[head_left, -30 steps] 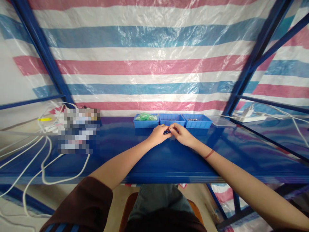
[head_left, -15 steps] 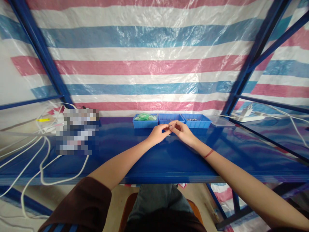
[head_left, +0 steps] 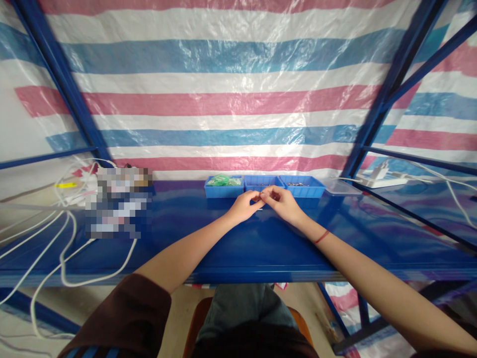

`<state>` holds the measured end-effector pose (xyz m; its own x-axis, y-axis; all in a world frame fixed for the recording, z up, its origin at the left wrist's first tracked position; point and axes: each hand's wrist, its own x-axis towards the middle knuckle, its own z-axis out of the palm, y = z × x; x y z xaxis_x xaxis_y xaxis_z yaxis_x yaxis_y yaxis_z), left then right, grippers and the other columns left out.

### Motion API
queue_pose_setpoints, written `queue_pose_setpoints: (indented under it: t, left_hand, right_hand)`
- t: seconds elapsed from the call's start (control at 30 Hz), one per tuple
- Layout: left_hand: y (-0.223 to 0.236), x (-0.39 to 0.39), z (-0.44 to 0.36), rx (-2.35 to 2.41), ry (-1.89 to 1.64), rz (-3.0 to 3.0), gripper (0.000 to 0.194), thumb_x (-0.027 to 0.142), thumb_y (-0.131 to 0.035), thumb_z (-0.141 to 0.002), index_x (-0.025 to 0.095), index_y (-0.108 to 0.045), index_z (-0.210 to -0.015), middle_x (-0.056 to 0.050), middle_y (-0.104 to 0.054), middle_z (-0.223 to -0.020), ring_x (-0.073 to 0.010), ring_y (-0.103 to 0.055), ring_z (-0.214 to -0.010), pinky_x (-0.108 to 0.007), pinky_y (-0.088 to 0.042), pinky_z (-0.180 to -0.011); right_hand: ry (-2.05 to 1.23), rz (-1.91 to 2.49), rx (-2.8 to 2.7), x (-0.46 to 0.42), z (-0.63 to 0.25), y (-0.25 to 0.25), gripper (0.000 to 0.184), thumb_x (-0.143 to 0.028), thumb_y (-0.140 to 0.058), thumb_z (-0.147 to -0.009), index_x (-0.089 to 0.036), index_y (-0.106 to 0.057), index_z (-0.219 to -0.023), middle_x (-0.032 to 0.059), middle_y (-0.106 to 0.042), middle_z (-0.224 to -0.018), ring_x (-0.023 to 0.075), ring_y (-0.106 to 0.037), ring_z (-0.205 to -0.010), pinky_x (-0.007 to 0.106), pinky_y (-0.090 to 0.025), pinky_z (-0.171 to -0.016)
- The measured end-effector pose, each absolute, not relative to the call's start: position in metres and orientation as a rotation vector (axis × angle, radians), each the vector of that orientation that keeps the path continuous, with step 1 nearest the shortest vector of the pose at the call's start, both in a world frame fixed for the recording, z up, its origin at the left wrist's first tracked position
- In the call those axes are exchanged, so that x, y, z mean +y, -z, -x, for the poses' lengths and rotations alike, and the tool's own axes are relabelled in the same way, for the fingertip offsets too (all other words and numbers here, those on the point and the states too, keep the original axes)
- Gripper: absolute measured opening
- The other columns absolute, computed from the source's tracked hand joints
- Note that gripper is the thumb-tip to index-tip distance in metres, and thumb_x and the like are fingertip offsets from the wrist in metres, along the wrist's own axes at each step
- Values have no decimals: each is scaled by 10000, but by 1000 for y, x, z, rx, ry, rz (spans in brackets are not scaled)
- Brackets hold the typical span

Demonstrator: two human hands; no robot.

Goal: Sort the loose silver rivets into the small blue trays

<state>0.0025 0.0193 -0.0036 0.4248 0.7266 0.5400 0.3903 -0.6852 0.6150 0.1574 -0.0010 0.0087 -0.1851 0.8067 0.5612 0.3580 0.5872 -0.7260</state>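
My left hand (head_left: 246,205) and my right hand (head_left: 280,202) meet fingertip to fingertip over the blue table (head_left: 246,243). Both are closed in a pinch, and whatever is between the fingers is too small and covered to name. Just below the fingertips a small pale piece (head_left: 260,210) lies on the tabletop. Right behind my hands stands the middle blue bin (head_left: 264,182), partly hidden by them. On its left is a blue bin (head_left: 224,191) with green plastic bags (head_left: 222,180); on its right, another blue bin (head_left: 302,191) holds small metal parts (head_left: 296,184).
A clear plastic lid (head_left: 343,187) lies right of the bins, near a white power strip (head_left: 383,179). White cables (head_left: 70,248) run over the table's left side, beside a blurred-out pile (head_left: 119,204). Blue metal posts (head_left: 391,94) and a striped plastic sheet (head_left: 231,102) stand behind.
My hands stay pinched together in nearly the same place, with only a slight shift of the fingers. Nothing else has visibly moved.
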Motion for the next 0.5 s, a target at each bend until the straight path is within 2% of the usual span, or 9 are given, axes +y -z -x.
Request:
queue_pose_setpoints:
  t: [0.33,0.5]
  left_hand:
    - [2,21,-2,1042,-1409,-2161,132,296,-586,-778,169,-602,-808,-20,-630,-821,-142,-588,-786,-266,-463,-735]
    - [5,25,1,1101,-1380,-2233,201,321,-574,-787,161,-585,-908,-44,-627,-884,-151,-590,-814,-278,-468,-765]
  right_hand:
    - [-199,1045,-1787,-6,-160,-15,231,-383,-526,-795,-173,-622,-786,53,-613,-796,144,-524,-648,292,-432,-613]
    - [-311,1156,-1837,9,-165,-6,320,-457,-481,-795,-175,-606,-709,38,-617,-693,154,-528,-607,297,-417,-590]
